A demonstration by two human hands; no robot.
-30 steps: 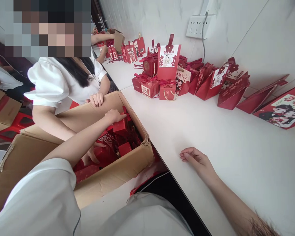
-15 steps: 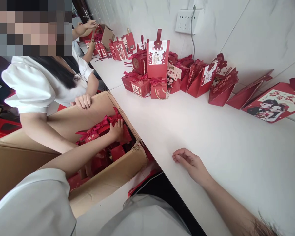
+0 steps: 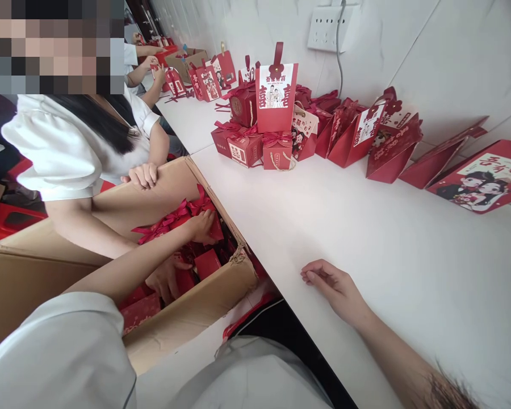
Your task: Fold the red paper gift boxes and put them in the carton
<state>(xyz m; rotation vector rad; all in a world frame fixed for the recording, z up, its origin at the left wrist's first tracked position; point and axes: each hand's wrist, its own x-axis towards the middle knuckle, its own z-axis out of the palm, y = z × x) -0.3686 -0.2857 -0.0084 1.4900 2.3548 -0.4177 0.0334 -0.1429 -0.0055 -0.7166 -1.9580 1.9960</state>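
My left hand [image 3: 203,226] reaches into a large cardboard box [image 3: 215,298]. Its fingers are bent around a red gift box [image 3: 216,232] near the inner corner. Dark red ribbon bows [image 3: 183,213] top the gift boxes beside it. My right hand [image 3: 330,284] rests on the white table [image 3: 392,250], fingers curled in towards the thumb, with nothing visible in them. Below my left forearm, a co-worker's hand [image 3: 166,278] touches other red boxes in the carton. That person's other hand [image 3: 142,176] lies on the carton's far rim.
Assembled red gift boxes [image 3: 241,145] and upright red card bags [image 3: 276,99] stand along the tiled wall. Slanted red bags [image 3: 485,176] continue to the right. A socket panel [image 3: 332,28] with a grey cable hangs above. Further back, other people's hands [image 3: 155,71] handle red boxes.
My left hand has shifted slightly, its fingers more bent over the gift box. The co-worker's hand inside the carton has moved right and shows more. My right hand stays on the table.
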